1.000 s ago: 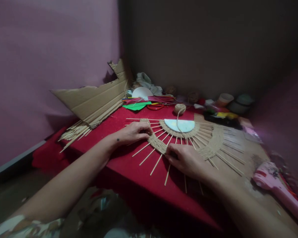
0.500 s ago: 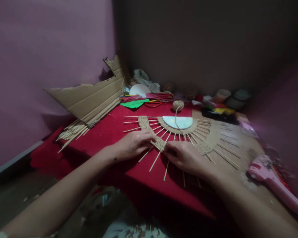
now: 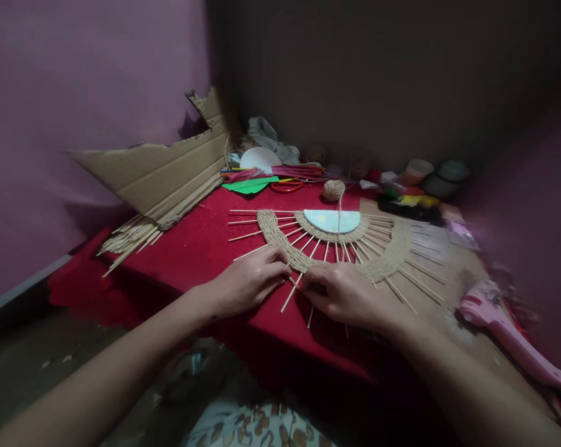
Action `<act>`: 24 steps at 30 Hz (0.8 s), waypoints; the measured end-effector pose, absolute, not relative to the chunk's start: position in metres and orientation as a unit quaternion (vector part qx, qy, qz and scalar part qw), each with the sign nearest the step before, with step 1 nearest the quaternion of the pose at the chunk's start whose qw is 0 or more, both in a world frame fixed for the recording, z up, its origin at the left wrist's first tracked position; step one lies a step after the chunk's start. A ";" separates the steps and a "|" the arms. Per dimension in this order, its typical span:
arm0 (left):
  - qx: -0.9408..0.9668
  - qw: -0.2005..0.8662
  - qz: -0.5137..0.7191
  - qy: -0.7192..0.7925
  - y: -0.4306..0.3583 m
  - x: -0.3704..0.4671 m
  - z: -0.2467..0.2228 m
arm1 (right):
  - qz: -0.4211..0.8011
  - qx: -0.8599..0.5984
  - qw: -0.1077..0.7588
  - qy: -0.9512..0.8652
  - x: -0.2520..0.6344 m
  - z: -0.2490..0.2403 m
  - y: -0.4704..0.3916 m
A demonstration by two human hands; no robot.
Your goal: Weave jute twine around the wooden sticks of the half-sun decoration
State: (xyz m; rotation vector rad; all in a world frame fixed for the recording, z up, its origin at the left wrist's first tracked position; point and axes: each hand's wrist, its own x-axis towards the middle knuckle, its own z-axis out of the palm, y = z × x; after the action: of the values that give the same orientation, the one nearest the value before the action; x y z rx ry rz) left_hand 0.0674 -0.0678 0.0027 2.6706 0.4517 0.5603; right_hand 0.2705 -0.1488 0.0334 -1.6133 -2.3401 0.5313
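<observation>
A half-circle piece lies on the table, with a pale blue half-disc [image 3: 324,221] at its centre and thin wooden sticks fanning outward. A woven twine band [image 3: 394,251] runs across the sticks in a wide arc. My left hand [image 3: 261,278] is closed in a pinch at the band's lower outer edge. Close by on the right, my right hand [image 3: 343,293] is closed too, its fingers curled over the sticks. A short strand of twine [image 3: 294,283] stretches between both hands' fingertips. Behind the half-disc sits a twine ball [image 3: 333,190], its strand trailing down over the piece.
Cardboard [image 3: 154,177] leans at the left over a bundle of sticks [image 3: 128,239]. Along the back lie green paper [image 3: 250,185], red-handled scissors [image 3: 287,186] and a cup [image 3: 416,171]. A pink glue gun [image 3: 508,329] rests at the right on a brown board [image 3: 464,292].
My fingers have shifted from on the band to its outer edge, and a twine strand now shows between them. The ball's strand hangs straighter across the half-disc. The view has moved slightly.
</observation>
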 end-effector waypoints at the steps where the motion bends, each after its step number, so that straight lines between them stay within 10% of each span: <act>1: 0.947 0.189 0.206 0.160 -0.069 0.067 0.003 | 0.189 -0.553 0.124 -0.802 0.270 0.033 -0.149; 24: 0.969 0.050 0.193 0.149 -0.076 0.051 -0.010 | 0.108 -0.553 0.077 -0.823 0.238 0.020 -0.166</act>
State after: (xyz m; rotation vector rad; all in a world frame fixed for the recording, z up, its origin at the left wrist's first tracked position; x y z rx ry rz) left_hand 0.0509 -0.0763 -0.0098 2.9487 0.4534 0.5873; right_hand 0.2384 -0.1655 0.0202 -1.6564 -2.4644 0.3249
